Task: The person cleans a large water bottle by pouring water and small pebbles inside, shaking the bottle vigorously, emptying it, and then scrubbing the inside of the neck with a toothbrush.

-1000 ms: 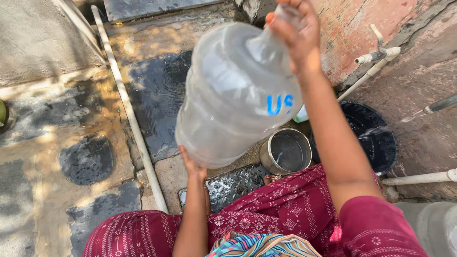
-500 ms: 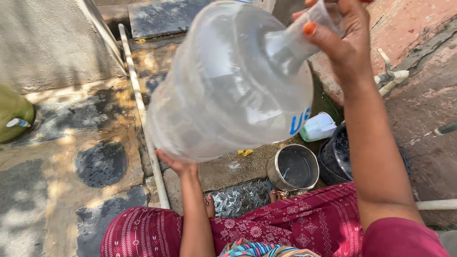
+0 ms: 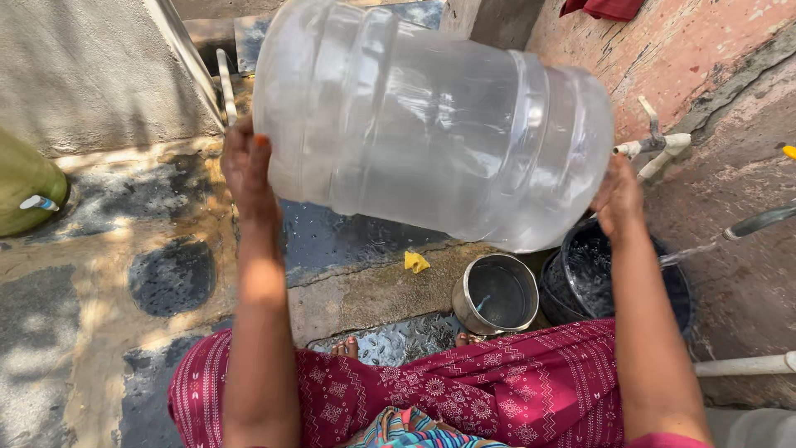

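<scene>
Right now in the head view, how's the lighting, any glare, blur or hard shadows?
Head view: hard sunlight, sharp focus, no evident motion blur. Bright highlights streak the clear jug, held sideways between the left hand and right hand. The wet ground is dappled with sun and shade, and the wall at upper left lies in shade. The steel pot and black bucket read clearly.

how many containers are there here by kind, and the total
Clear plastic water jug, held sideways between left hand and right hand: 1
Steel pot: 1
Dark bucket: 1
Green container, partly in view: 1
Total: 4
</scene>
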